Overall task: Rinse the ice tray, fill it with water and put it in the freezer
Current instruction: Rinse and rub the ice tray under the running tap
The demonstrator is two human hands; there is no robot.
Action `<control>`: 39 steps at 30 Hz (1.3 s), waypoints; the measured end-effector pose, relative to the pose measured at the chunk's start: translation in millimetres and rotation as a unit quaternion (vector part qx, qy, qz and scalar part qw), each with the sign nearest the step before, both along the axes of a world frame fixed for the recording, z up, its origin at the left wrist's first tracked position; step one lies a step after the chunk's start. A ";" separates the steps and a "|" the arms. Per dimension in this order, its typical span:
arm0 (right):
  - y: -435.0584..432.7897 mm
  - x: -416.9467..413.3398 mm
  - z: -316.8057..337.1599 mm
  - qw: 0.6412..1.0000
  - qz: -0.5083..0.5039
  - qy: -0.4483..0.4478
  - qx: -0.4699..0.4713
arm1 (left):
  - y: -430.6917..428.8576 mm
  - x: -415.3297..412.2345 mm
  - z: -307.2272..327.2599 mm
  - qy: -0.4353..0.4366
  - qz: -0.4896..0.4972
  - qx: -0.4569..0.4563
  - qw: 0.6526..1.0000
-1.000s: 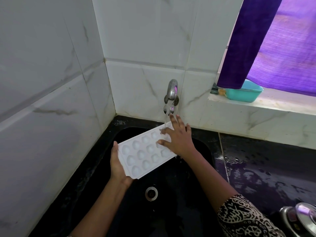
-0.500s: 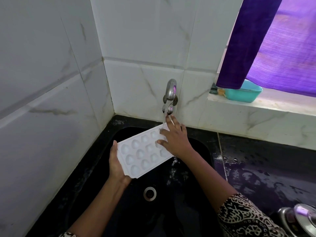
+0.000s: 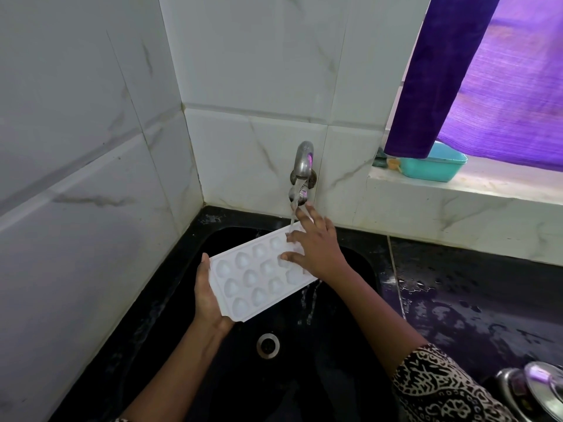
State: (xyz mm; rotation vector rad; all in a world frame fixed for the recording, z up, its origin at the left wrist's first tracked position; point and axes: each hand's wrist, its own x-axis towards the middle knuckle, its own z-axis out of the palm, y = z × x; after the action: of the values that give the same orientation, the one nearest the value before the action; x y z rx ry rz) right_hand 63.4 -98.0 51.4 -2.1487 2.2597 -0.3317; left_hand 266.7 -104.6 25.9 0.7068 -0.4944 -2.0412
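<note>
The white ice tray with rounded cups is held tilted over the black sink. My left hand grips its near left end from below, thumb along the edge. My right hand lies on the tray's far right end with fingers spread and straight, rubbing the cups. The steel tap on the tiled wall runs water onto the tray's far corner beside my right fingers. Water spills off the tray's right edge into the sink.
The sink drain sits below the tray. A wet black counter lies to the right, with a steel lidded pot at the bottom right. A teal tub stands on the window ledge under a purple curtain. Tiled walls close the left and back.
My right hand's fingers have shifted over the far cups under the stream, and water now runs off the tray's right edge. My left hand keeps its grip.
</note>
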 end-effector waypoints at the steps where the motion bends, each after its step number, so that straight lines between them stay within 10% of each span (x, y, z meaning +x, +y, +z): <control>1: 0.8 -2.0 0.8 1.000 -0.009 -0.004 -0.006 | 0.8 -0.3 0.0 0.000 0.000 -0.001 1.000; 39: -2.8 1.1 -16.6 1.000 -0.020 -0.009 0.022 | 3.8 2.0 -22.6 0.037 -0.011 0.014 0.999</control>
State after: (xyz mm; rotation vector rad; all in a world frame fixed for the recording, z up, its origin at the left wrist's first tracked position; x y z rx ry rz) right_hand 64.6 -100.8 34.8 -2.0741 2.2819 -0.2971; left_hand 268.7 -100.8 3.3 0.6432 -0.4333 -2.0902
